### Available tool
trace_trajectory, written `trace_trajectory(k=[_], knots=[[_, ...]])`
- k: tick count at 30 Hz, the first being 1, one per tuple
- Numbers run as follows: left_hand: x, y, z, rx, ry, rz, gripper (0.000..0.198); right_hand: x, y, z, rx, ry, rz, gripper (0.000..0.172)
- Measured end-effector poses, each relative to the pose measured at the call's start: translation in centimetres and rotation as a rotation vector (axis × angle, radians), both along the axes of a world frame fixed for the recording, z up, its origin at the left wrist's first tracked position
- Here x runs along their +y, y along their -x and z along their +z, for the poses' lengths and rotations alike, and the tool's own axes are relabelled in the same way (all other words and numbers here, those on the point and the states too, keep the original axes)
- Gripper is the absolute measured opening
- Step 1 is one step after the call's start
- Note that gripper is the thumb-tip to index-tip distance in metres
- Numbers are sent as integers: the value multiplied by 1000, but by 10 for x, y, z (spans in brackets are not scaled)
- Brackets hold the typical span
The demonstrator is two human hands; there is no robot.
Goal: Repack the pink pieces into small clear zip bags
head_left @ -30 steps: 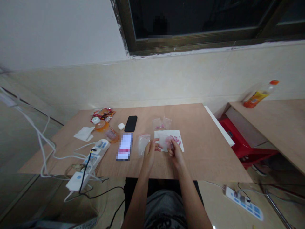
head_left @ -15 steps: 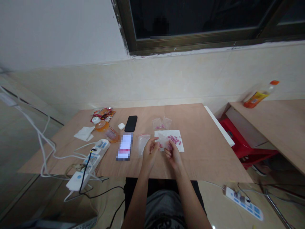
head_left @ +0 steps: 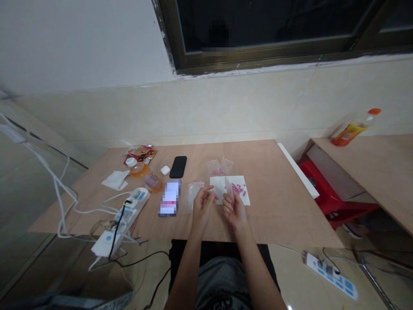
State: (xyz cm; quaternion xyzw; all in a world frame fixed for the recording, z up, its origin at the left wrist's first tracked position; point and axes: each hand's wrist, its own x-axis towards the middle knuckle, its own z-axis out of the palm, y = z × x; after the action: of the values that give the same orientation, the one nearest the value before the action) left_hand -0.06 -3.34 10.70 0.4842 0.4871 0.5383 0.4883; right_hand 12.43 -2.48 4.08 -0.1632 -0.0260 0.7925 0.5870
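Both my hands are over the near middle of a brown table (head_left: 277,206). Between them they hold a small clear plastic bag (head_left: 222,188). My left hand (head_left: 203,202) pinches its left edge, and my right hand (head_left: 232,206) has its fingers curled at its right side. Just behind the hands lies a white paper sheet (head_left: 245,199) with several small pink pills (head_left: 238,188) on it. Another clear bag (head_left: 192,193) lies flat beside my left hand. Two small bags holding pink pills (head_left: 219,167) sit behind the paper.
A lit phone (head_left: 169,198) and a dark phone (head_left: 178,166) lie left of the hands, with a white earbud case (head_left: 165,170), an orange cup (head_left: 139,169), snack wrappers (head_left: 141,153), a tissue (head_left: 115,180) and a power strip (head_left: 124,214) with cables. A red stool (head_left: 325,193) and a bottle (head_left: 355,127) stand right.
My hands have drawn slightly nearer with the clear bag and lifted it off the paper. More of the pink pills on the sheet now show. The view shifted a little.
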Motion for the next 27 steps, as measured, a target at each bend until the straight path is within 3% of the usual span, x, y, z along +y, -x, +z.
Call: trace_trajectory(k=[9,16,27], knots=[[-2,0,-2,100,19,-18,31,4,8,-3,-255,105,-124,45],[-11,0,5,255,-57,54,21,-1,14,-5,-209,79,-88,43],[-17,5,4,54,-71,73,28,-4,18,1,-186,42,-101,35]])
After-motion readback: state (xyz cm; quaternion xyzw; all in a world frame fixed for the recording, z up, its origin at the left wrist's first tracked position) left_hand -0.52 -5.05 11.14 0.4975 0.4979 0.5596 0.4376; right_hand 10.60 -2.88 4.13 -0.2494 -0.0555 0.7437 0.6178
